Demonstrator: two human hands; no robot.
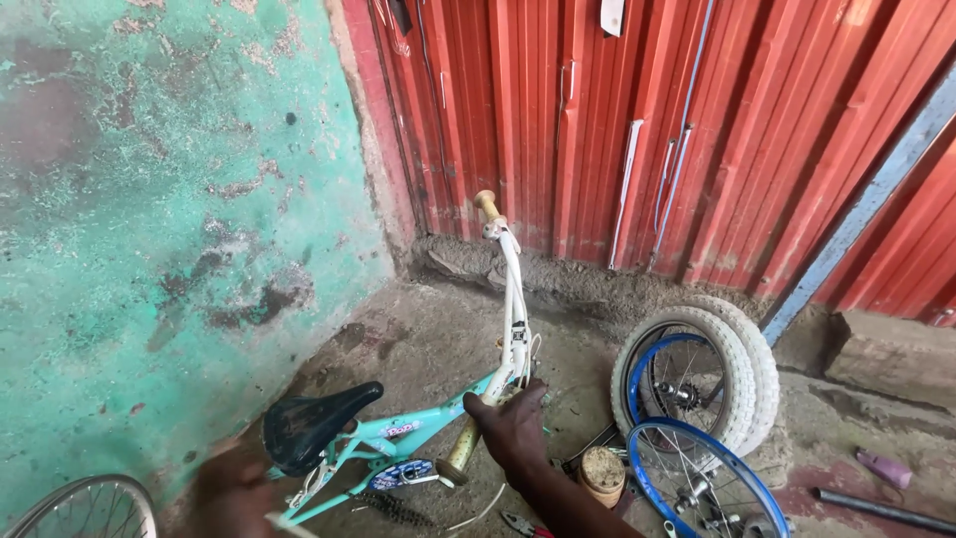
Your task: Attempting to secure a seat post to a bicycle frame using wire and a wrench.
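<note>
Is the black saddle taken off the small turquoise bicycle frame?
No, the black saddle sits mounted on the turquoise bicycle frame, just left of the right hand holding the handlebar grip.

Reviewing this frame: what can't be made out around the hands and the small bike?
Head view only:
- Left hand: motion-blurred, cut by the bottom edge; its grip is unreadable.
- Right hand covers the handlebar grip top.
- Bike frame: rear cut off below.
- Spoked wheel: mostly out of frame.
</note>
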